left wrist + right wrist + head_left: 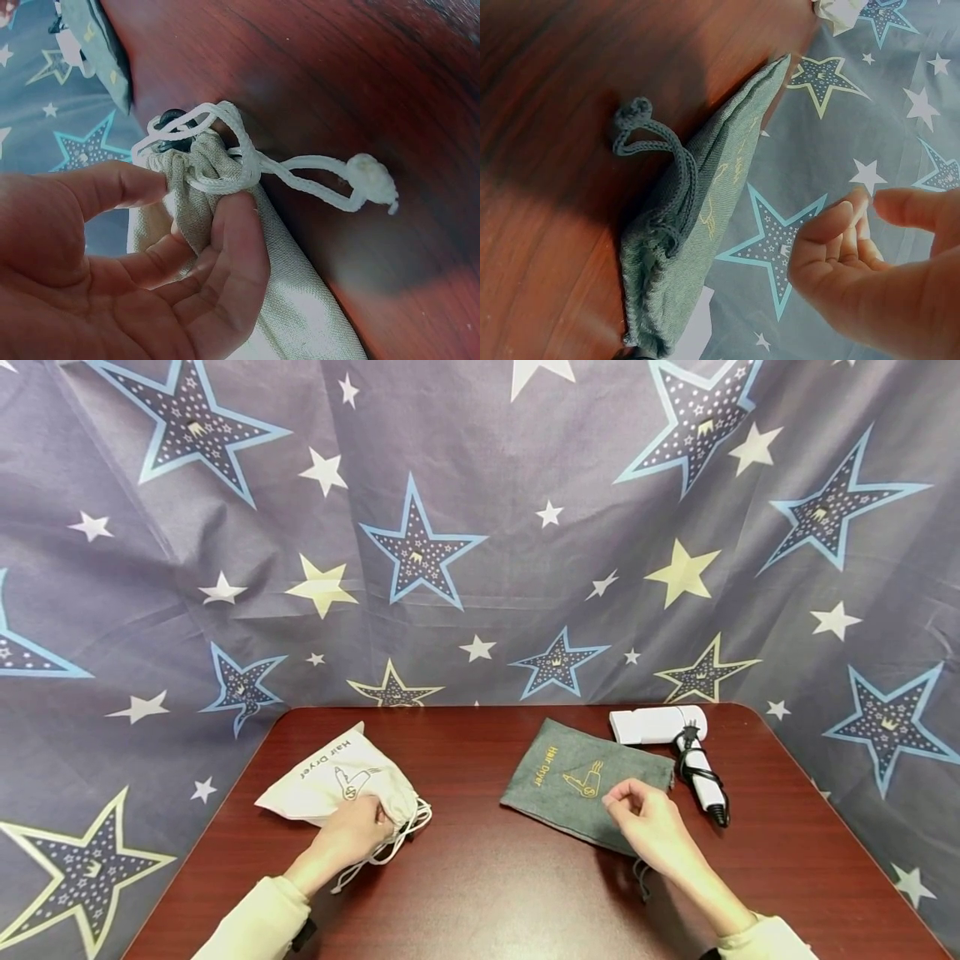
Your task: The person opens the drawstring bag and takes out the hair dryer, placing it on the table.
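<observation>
My left hand (351,831) grips the gathered mouth of a cream drawstring bag (322,781) printed "Hair Dryer", which bulges on the left of the table. Between thumb and fingers the cloth is bunched, seen in the left wrist view, with a white cord (240,146) looped over it. A black part (174,120) pokes from the bag's mouth; the rest of it is hidden inside. My right hand (652,822) hovers by a flat grey drawstring bag (555,785), fingers loosely bent and nothing held. Its knotted grey cord (679,172) hangs at the mouth.
A white hair dryer (656,725), folded at an angle with its black cord (697,768) wound round the handle, lies behind and right of the grey bag. A star-patterned cloth (480,568) hangs behind the dark red table (465,877).
</observation>
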Demonstrator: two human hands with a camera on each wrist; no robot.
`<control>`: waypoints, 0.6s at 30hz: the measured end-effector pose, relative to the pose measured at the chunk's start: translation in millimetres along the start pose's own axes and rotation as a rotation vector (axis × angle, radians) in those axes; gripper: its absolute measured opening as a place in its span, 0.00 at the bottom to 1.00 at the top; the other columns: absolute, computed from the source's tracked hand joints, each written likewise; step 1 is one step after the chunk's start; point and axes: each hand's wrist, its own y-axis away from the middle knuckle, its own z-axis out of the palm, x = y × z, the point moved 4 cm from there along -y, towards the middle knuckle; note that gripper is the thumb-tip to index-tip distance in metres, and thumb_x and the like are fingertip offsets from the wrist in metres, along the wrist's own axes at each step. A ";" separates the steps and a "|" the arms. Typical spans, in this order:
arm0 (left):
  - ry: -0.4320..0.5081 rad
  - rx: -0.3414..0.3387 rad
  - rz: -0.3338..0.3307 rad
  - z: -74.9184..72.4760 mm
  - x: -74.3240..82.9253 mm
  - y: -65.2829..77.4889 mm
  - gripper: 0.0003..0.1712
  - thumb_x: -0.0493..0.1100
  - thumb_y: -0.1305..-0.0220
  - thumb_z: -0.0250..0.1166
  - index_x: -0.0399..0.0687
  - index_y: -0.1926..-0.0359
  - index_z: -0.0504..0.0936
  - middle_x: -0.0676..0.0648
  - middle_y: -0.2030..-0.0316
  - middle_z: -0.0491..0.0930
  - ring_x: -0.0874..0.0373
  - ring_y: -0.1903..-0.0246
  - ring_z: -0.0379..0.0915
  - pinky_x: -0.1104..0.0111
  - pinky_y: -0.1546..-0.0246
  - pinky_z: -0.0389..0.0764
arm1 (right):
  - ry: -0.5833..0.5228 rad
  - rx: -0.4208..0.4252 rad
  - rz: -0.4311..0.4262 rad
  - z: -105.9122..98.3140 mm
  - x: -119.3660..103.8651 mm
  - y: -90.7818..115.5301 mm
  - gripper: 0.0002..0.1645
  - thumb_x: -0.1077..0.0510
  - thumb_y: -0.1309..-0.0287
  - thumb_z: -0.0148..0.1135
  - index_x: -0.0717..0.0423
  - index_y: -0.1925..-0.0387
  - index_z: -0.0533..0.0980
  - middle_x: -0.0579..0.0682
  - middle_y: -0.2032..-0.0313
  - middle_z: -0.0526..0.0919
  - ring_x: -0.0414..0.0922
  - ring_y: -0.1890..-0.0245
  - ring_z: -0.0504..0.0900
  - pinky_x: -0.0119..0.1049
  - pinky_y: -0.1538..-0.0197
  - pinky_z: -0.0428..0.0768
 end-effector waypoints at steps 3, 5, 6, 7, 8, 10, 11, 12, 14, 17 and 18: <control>0.007 -0.035 -0.026 -6.4 12.1 3.0 0.12 0.40 0.47 0.68 0.52 0.77 0.71 0.54 0.80 0.70 0.59 0.80 0.67 0.64 0.79 0.66 | -0.001 -0.006 0.008 0.9 0.9 -0.6 0.06 0.57 0.29 0.65 0.56 0.61 0.81 0.46 0.75 0.80 0.41 0.74 0.73 0.34 0.67 0.70; 0.006 -0.034 -0.028 -4.6 12.6 1.8 0.12 0.40 0.47 0.67 0.52 0.77 0.71 0.55 0.81 0.69 0.59 0.81 0.66 0.64 0.79 0.66 | -0.001 -0.008 0.009 1.3 1.3 -0.9 0.05 0.57 0.29 0.66 0.55 0.61 0.81 0.46 0.74 0.80 0.41 0.73 0.73 0.35 0.67 0.70; 0.006 -0.038 -0.032 -3.9 13.6 1.0 0.12 0.40 0.47 0.67 0.52 0.77 0.71 0.54 0.81 0.70 0.59 0.81 0.67 0.63 0.78 0.67 | 0.000 -0.006 0.009 1.4 1.5 -1.0 0.05 0.57 0.29 0.66 0.55 0.61 0.81 0.46 0.74 0.80 0.41 0.73 0.73 0.35 0.67 0.70; 0.013 -0.042 -0.034 -3.3 14.6 0.4 0.11 0.39 0.47 0.67 0.51 0.77 0.72 0.54 0.81 0.70 0.58 0.80 0.68 0.63 0.78 0.68 | -0.001 -0.003 0.008 1.5 1.2 -1.1 0.05 0.58 0.29 0.65 0.56 0.61 0.81 0.46 0.75 0.80 0.41 0.73 0.73 0.35 0.66 0.70; 0.011 -0.034 -0.027 -0.4 12.2 -1.1 0.11 0.40 0.47 0.68 0.52 0.77 0.72 0.54 0.81 0.70 0.58 0.80 0.68 0.63 0.78 0.68 | -0.002 -0.002 0.006 1.6 1.1 -1.2 0.05 0.58 0.29 0.65 0.56 0.61 0.81 0.46 0.75 0.80 0.41 0.73 0.73 0.35 0.67 0.70; 0.009 -0.020 -0.014 5.1 7.3 -4.1 0.11 0.41 0.48 0.68 0.53 0.78 0.72 0.55 0.81 0.71 0.59 0.81 0.68 0.63 0.79 0.68 | -0.001 0.000 0.003 1.8 0.5 -1.3 0.04 0.58 0.29 0.65 0.56 0.62 0.81 0.44 0.75 0.79 0.41 0.73 0.73 0.35 0.67 0.70; 0.008 -0.023 -0.009 5.7 7.5 -4.6 0.11 0.41 0.48 0.68 0.52 0.77 0.72 0.55 0.81 0.71 0.59 0.81 0.68 0.63 0.79 0.69 | -0.001 0.000 0.000 1.8 0.4 -1.2 0.04 0.58 0.29 0.65 0.56 0.62 0.81 0.44 0.76 0.79 0.41 0.73 0.73 0.35 0.67 0.70; 0.010 -0.026 -0.004 3.8 10.7 -3.5 0.10 0.41 0.48 0.68 0.52 0.77 0.72 0.55 0.80 0.71 0.59 0.80 0.69 0.63 0.79 0.69 | -0.001 0.001 -0.001 2.0 0.2 -1.2 0.04 0.58 0.30 0.65 0.56 0.62 0.81 0.44 0.76 0.79 0.41 0.74 0.73 0.35 0.67 0.70; 0.009 -0.033 0.010 1.3 15.6 -1.8 0.10 0.41 0.48 0.67 0.52 0.77 0.72 0.54 0.80 0.71 0.59 0.81 0.68 0.64 0.79 0.68 | -0.002 0.000 -0.003 2.1 -0.1 -1.3 0.04 0.59 0.29 0.65 0.56 0.62 0.81 0.44 0.76 0.79 0.41 0.74 0.73 0.35 0.67 0.70; 0.013 -0.060 -0.001 -5.3 27.5 1.6 0.10 0.40 0.47 0.66 0.51 0.77 0.72 0.53 0.80 0.70 0.58 0.81 0.67 0.64 0.79 0.67 | 0.000 -0.002 -0.005 1.9 -0.7 -1.3 0.04 0.58 0.29 0.65 0.55 0.61 0.81 0.44 0.76 0.78 0.41 0.74 0.72 0.35 0.67 0.70; 0.012 -0.066 -0.007 -7.9 32.3 2.9 0.11 0.39 0.47 0.67 0.50 0.77 0.72 0.53 0.80 0.70 0.58 0.80 0.67 0.64 0.79 0.66 | 0.001 -0.002 -0.003 1.9 -0.8 -1.5 0.04 0.58 0.29 0.65 0.55 0.62 0.81 0.44 0.76 0.78 0.41 0.74 0.73 0.35 0.67 0.70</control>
